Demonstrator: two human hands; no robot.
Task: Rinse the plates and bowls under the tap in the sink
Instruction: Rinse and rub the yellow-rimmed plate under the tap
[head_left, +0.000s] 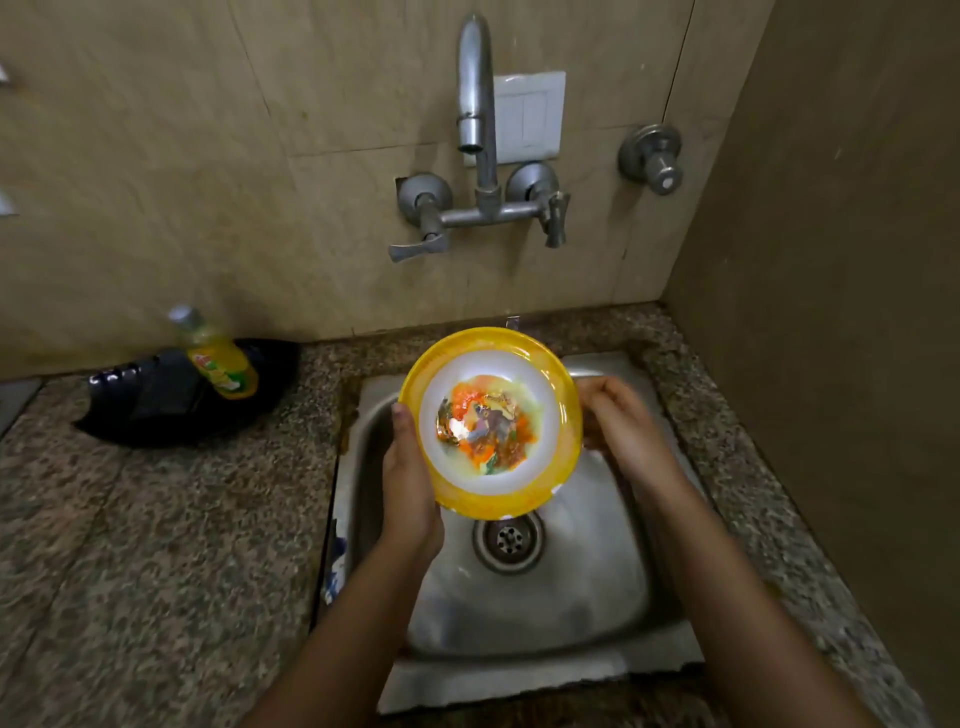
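Note:
A yellow-rimmed plate (488, 421) with a white centre and a colourful picture hangs over the steel sink (587, 582). My left hand (410, 483) holds its left edge, thumb along the rim. On the plate's right side my right hand (618, 421) grips the edge, its fingers curled behind it. Above on the wall the tap (475, 104) points its spout down toward the plate; no stream of water shows. The drain (508, 540) lies just below the plate.
A black tray (156, 410) on the granite counter (130, 545) at the left carries a yellow dish-soap bottle (218, 358). Two lever handles (421, 249) flank the tap, and a separate valve (652, 158) sits to the right. A side wall closes in the right.

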